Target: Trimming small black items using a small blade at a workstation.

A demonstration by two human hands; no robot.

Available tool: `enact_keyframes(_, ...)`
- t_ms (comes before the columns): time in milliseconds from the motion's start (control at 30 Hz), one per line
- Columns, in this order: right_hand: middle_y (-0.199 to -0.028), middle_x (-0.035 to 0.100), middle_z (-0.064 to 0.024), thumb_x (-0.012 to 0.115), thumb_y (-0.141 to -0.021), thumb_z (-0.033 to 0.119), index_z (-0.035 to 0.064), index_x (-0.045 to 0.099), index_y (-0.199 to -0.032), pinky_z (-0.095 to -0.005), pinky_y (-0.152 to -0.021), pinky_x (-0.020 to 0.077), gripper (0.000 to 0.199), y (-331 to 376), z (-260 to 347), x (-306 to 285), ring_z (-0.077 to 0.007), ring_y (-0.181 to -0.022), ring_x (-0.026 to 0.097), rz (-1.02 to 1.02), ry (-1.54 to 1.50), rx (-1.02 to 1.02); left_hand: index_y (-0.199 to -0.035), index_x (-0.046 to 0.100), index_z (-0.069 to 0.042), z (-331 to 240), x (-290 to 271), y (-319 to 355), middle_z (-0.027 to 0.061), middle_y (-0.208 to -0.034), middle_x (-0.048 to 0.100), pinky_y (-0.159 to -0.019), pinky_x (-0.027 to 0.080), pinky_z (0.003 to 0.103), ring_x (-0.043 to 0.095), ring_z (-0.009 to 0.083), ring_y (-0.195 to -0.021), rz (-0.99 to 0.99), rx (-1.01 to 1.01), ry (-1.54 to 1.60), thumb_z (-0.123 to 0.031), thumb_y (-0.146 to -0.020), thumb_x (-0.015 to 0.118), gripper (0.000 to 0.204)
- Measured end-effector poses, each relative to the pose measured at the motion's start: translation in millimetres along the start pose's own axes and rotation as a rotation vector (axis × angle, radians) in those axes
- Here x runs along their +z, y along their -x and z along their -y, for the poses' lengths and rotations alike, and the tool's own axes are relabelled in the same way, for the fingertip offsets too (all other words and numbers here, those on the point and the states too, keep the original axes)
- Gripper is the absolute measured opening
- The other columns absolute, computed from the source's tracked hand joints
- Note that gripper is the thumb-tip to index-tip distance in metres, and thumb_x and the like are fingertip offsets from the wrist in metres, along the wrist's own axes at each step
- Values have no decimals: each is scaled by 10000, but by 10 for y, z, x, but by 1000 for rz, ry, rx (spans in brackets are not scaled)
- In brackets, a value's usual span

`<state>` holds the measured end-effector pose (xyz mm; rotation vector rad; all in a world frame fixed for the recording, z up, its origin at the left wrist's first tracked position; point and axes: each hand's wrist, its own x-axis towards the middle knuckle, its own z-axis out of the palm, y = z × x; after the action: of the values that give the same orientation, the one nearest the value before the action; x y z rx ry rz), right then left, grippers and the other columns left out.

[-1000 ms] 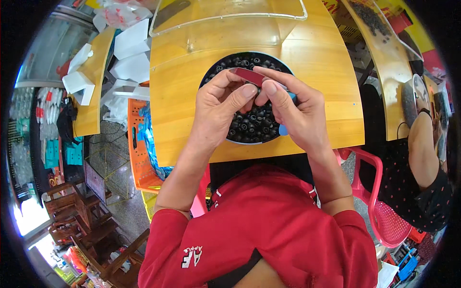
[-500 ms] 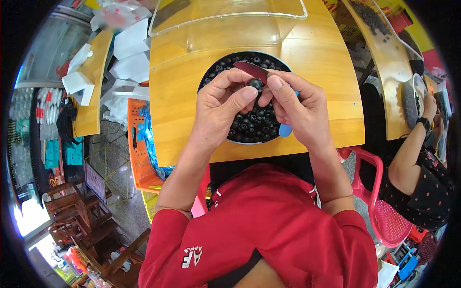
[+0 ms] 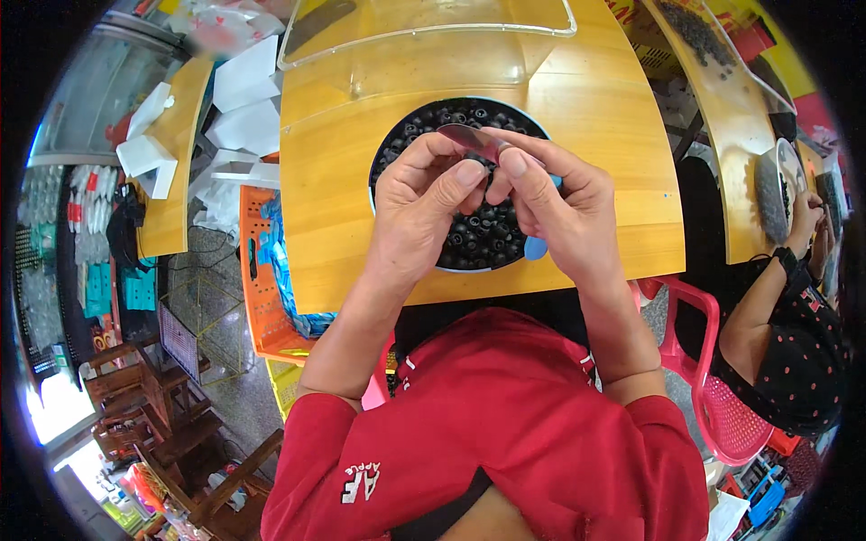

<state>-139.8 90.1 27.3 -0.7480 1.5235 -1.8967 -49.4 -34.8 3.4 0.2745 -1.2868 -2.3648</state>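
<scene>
Since the earlier frames your hands have stayed over the bowl, but the thin reddish strip (image 3: 465, 137) has tipped from lying across your fingertips to pointing away from you, out past your left thumb. Your left hand (image 3: 419, 212) and right hand (image 3: 559, 212) now meet fingertip to fingertip, closer together than a second ago.

Your left thumb and forefinger press together on the near end of the strip, so that hand pinches it. Your right fingers (image 3: 514, 162) fold in against the same spot from the other side, closed on something there, though you cannot tell from this view whether it is the strip or one of the small black pieces.

Directly beneath the pinch sits the round bowl (image 3: 379, 162) with a pale blue rim, full of small black ring-shaped pieces (image 3: 483, 239). A blue tab (image 3: 537, 248) shows just under your right palm, at the bowl's near edge. The bowl rests on the yellow wooden table (image 3: 334, 198). Beyond the pinch, across the bowl, lies a clear plastic tray (image 3: 424, 36).

Off to the right of your grip, well apart, another person's arm (image 3: 767, 298) reaches to a second bowl (image 3: 771, 185) on the neighbouring table.
</scene>
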Motion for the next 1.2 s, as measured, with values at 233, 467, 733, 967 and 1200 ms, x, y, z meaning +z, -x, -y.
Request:
enact_keyframes(233, -705, 591, -38, 532, -955, 161, 2, 617, -1153, -165, -423, 282, 268, -9, -6, -10, -11, -474, 376, 8, -47, 7, -1056, 600, -44, 56, -23, -4, 13, -854, 600, -617, 403, 220, 509, 79, -700, 9, 5, 86, -93, -871, 641, 196)
enact_keyframes(467, -699, 590, -47, 542, -952, 173, -6, 621, -1119, -172, -408, 274, 258, -13, -27, -21, -18, -467, 375, 9, -97, 2, -1043, 603, -47, 79, -37, -5, 29, -859, 604, -624, 415, 229, 524, 98, -709, 27, 10, 147, -62, -868, 635, 179)
enact_keyframes(733, -677, 587, -41, 541, -952, 178, 1, 630, -1042, -169, -408, 270, 217, -64, -79, -17, -19, -462, 371, 8, -108, -20, -1063, 611, -45, 49, -30, 3, 41, -839, 606, -628, 437, 237, 531, 115, -702, 53, 36, 211, -51, -866, 631, 197)
enact_keyframes(967, -673, 581, -24, 562, -938, 177, -10, 627, -1047, -174, -413, 270, 226, -68, -25, -1, -18, -464, 368, -57, -138, -54, -1079, 611, -34, -28, 12, -22, 39, -818, 595, -601, 424, 230, 515, 110, -687, 86, -20, 181, -92, -874, 633, 214)
enact_keyframes(1200, -682, 574, 19, 717, -814, 116, -1, 635, -1030, -171, -415, 268, 259, -100, 55, 3, -10, -475, 396, -47, -91, 33, -1059, 614, -27, -56, 53, 4, 36, -827, 591, -577, 402, 219, 493, 93, -653, 130, 29, 74, -104, -887, 620, 188)
